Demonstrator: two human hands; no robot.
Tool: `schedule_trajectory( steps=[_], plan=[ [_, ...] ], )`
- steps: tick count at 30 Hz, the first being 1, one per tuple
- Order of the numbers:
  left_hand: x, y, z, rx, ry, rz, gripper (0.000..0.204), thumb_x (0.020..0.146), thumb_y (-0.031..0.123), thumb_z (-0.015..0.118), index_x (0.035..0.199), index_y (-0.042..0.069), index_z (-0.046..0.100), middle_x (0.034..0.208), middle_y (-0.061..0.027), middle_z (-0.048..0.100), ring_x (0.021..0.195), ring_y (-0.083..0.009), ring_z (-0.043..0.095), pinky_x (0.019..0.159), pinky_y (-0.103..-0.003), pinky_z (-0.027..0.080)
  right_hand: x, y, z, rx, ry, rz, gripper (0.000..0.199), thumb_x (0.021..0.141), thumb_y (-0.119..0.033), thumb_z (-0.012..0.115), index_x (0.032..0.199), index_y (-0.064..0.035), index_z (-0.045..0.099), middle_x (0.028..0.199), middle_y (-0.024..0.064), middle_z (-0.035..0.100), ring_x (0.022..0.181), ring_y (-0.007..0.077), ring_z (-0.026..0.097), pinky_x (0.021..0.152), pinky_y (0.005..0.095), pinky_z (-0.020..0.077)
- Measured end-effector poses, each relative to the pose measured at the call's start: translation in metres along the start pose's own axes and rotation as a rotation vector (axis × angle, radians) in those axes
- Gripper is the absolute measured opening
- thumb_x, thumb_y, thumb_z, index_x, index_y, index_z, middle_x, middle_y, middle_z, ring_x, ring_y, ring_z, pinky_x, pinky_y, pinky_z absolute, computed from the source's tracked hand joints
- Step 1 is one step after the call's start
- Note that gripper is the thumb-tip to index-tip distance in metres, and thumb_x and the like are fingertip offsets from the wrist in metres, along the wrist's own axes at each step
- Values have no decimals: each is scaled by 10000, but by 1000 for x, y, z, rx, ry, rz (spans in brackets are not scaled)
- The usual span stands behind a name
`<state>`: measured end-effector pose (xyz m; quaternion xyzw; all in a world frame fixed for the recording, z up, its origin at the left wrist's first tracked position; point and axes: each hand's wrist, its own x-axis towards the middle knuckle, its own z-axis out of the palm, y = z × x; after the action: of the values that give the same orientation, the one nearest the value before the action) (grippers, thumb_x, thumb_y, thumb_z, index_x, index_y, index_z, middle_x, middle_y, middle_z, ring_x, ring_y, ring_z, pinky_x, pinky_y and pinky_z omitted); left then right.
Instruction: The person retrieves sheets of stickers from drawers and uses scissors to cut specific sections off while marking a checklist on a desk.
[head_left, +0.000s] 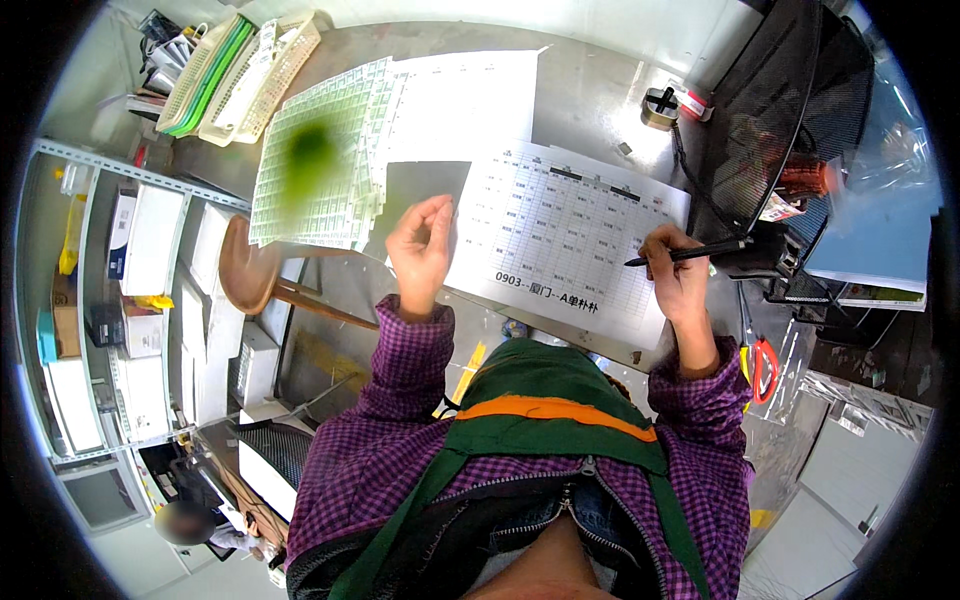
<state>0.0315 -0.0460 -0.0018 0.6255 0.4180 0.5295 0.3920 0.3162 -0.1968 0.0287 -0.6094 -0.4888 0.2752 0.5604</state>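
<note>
Slim black pen (690,252) pinched in right hand (680,280), long axis toward nine o'clock, tip over white printed table sheet (560,235) on grey metal tabletop (590,100). Left hand (420,250) empty, loosely curled, at sheet's nine-o'clock edge. Green-gridded label sheets (320,160) at ten o'clock; red-handled scissors (765,365) at four.

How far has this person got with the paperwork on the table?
Done: cannot tell; marks on the printed table sheet are too small to see. In hand: the right hand holds a black pen at its right edge; the left hand rests beside it. Left: green label sheets lie untouched.
</note>
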Motion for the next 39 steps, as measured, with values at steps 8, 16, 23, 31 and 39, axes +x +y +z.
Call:
schedule_trajectory(
  steps=[8, 16, 23, 31, 39],
  plan=[
    [1, -4, -1, -28, -2, -18, 131, 902, 11, 643, 1021, -29, 681, 886, -28, 660, 756, -69, 573, 682, -203, 463, 1, 7, 0, -29, 3, 29, 122, 874, -74, 598, 794, 16, 612, 645, 38, 584, 593, 95, 522, 547, 261, 414],
    [1, -5, -3, -15, -2, -24, 136, 891, -3, 643, 1017, -34, 683, 881, -37, 661, 769, -69, 589, 715, -201, 468, 5, -1, -1, -119, -199, 80, 176, 867, -113, 591, 755, 23, 596, 621, 111, 573, 559, 191, 546, 538, 323, 423],
    [0, -6, -2, -36, 7, -40, 135, 887, -1, 648, 1012, -35, 685, 887, -33, 658, 774, -70, 593, 716, -198, 468, 6, -9, 2, -194, -191, 57, 216, 871, -155, 635, 745, 15, 588, 573, 115, 531, 517, 196, 518, 511, 337, 406],
    [0, -7, -3, -47, 1, -42, 138, 886, 6, 653, 1014, -29, 689, 893, -34, 664, 780, -69, 597, 714, -199, 470, 6, -18, 5, -210, -158, 51, 158, 859, -89, 642, 765, 21, 579, 568, 31, 487, 516, 92, 441, 484, 273, 362],
    [0, -5, 0, -80, 13, -50, 131, 887, 10, 655, 1007, -28, 691, 885, -37, 666, 772, -71, 596, 706, -203, 476, 8, -18, 5, -243, -157, 55, 193, 851, -151, 692, 787, 15, 619, 554, 79, 545, 486, 118, 507, 472, 291, 390]
  ],
)
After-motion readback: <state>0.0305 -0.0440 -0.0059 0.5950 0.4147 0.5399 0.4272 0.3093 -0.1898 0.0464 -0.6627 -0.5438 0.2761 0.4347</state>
